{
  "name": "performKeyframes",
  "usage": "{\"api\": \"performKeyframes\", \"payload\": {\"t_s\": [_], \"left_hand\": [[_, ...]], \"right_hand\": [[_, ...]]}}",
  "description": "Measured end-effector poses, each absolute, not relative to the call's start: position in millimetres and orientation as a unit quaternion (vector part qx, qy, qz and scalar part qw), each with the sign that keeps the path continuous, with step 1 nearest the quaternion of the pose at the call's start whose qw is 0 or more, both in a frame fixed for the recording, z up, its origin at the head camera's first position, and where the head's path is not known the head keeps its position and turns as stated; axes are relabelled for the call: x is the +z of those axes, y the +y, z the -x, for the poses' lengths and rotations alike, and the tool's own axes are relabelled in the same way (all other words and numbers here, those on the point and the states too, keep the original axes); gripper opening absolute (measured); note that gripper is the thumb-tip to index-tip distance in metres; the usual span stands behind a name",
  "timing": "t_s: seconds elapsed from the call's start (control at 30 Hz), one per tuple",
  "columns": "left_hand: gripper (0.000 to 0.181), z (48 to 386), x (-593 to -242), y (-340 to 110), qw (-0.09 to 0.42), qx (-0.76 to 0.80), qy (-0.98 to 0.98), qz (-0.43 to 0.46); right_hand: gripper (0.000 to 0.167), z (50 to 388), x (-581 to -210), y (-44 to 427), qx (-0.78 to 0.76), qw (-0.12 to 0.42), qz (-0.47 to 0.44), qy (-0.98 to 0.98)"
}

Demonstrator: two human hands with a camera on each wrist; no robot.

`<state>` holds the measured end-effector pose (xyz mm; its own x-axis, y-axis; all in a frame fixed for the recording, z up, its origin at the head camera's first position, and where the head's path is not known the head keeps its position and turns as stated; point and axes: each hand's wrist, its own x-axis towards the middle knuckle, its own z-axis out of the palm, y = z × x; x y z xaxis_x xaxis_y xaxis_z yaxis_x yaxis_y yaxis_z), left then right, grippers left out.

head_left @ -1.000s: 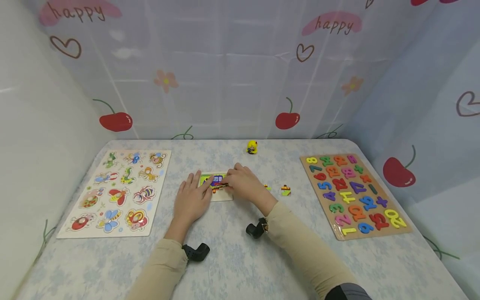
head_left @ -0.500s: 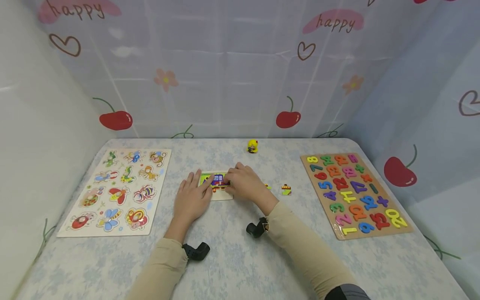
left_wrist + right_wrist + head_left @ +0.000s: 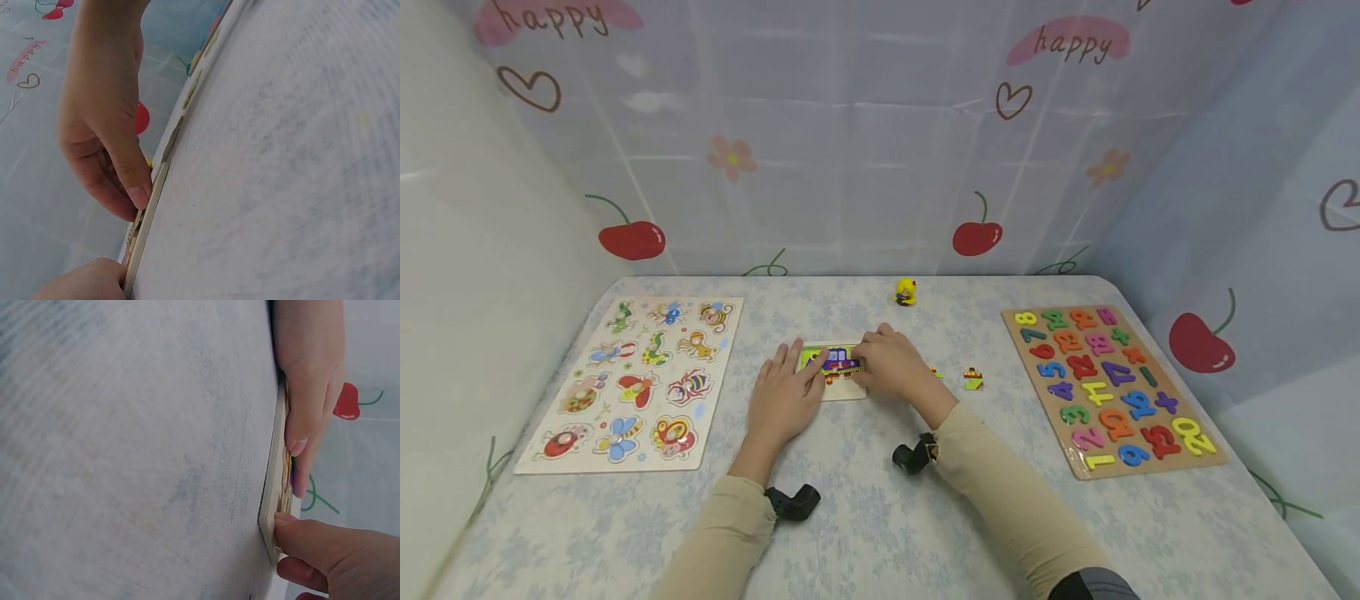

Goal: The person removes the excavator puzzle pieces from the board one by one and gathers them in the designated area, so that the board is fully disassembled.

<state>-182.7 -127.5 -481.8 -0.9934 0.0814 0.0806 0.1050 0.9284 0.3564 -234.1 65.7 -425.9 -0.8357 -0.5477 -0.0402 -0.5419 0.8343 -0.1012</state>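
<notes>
A small wooden jigsaw board [image 3: 844,392] lies in the middle of the table, its bare lower strip showing below a purple vehicle picture [image 3: 837,362]. My left hand [image 3: 784,398] rests over the board's left side, fingers extended, the index finger reaching onto the picture. At the right end, my right hand [image 3: 891,363] pinches a puzzle piece against the board; the fingers mostly cover that piece. The right wrist view has the right thumb [image 3: 306,540] at the board's edge. Two loose puzzle pieces [image 3: 973,380] lie to the right, one partly behind the right hand.
An insect puzzle board [image 3: 715,421] lies at the left, and a brown number board [image 3: 1060,433] at the right. A small yellow-haired figurine [image 3: 906,292] stands near the table's back edge. Printed curtains [image 3: 850,192] hang behind and beside the table.
The piece under my right fingers has turned from slanted to level with the vehicle picture, and those fingers have shifted slightly right. My left hand has stayed in place.
</notes>
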Motion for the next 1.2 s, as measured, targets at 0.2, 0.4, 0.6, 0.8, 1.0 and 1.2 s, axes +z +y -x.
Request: {"api": "performKeyframes", "payload": {"t_s": [0.2, 0.4, 0.6, 0.8, 1.0, 1.2], "left_hand": [[0.049, 182, -482, -127, 0.035, -0.186, -0.981, 0.048], [0.049, 182, -481, -128, 0.036, -0.186, -0.981, 0.050], [0.050, 182, -481, -127, 0.031, -0.185, -0.981, 0.049], [0.050, 182, -480, -127, 0.030, -0.185, -0.981, 0.045], [0.050, 182, -480, -127, 0.031, -0.191, -0.980, 0.047], [0.050, 181, -480, -128, 0.031, -0.197, -0.979, 0.052]], "right_hand": [[0.029, 235, -426, 67, -0.105, 0.050, 0.262, 0.958], [0.023, 235, -426, 69, -0.181, 0.076, 0.249, 0.948], [0.014, 237, -427, 76, -0.266, 0.094, 0.250, 0.926], [0.020, 237, -420, 93, -0.319, 0.111, 0.239, 0.910], [0.024, 237, -409, 119, -0.336, 0.124, 0.217, 0.908], [0.023, 243, -408, 161, -0.330, 0.101, 0.166, 0.924]]}}
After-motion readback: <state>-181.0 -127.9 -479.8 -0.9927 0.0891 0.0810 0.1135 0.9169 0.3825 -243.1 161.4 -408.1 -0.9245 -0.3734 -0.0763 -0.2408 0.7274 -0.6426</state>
